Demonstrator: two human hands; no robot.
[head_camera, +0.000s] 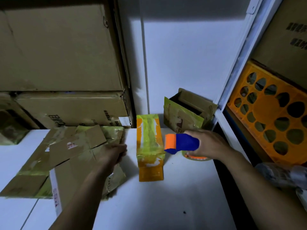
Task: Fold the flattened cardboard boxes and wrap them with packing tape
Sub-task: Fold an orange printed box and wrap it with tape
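A pile of flattened cardboard boxes (pixel 66 155) with yellowish tape lies on the left of the white table (pixel 166 196). My left hand (pixel 114 152) grips the right edge of the top piece. An orange box (pixel 150 146), wrapped in yellowish tape, stands in the middle of the table. To its right, my right hand (pixel 206 144) holds a blue and orange tape dispenser (pixel 181 143) whose tape roll (pixel 196 157) sits low against the table. A small taped box (pixel 187 112) with open flaps stands at the back right.
Large cardboard cartons (pixel 63 63) are stacked behind the table at the left. A white shelf post (pixel 232 80) rises on the right, with an orange perforated crate (pixel 272 117) leaning behind it. Crumpled plastic (pixel 282 176) lies at the right edge.
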